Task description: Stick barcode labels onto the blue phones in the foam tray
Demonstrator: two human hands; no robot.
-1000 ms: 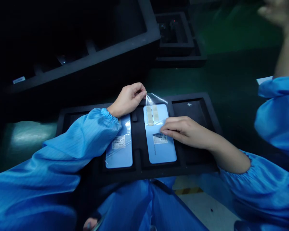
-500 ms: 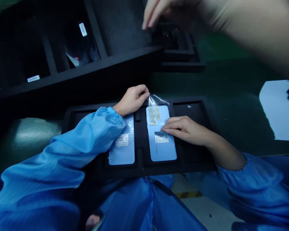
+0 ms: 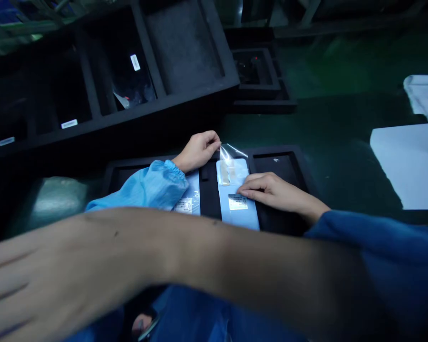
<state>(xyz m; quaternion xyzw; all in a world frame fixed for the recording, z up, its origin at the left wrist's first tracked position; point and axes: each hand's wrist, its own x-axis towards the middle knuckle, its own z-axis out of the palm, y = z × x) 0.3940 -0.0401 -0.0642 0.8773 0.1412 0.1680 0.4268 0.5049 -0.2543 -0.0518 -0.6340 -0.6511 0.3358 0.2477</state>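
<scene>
My left hand [image 3: 199,148] pinches the corner of a clear film [image 3: 230,153] that lifts off the top of a light blue phone back [image 3: 238,199]. My right hand [image 3: 271,190] lies on that phone, fingertips pressed near its white label. The phone sits in a slot of a black foam tray [image 3: 306,173]. A second light blue phone [image 3: 189,197] lies in the slot to the left, partly under my left sleeve. Another person's bare forearm [image 3: 135,266] crosses the foreground, blurred, and hides the tray's near edge.
A large black compartment tray [image 3: 185,61] leans at the back left with labelled parts in it. Smaller black trays [image 3: 260,78] are stacked behind. A white sheet [image 3: 406,166] lies on the green surface at the right.
The other person's arm, at the top right before, now sweeps across the bottom of the view. My hands hold their places, with the film raised a little more. The camera has tilted up.
</scene>
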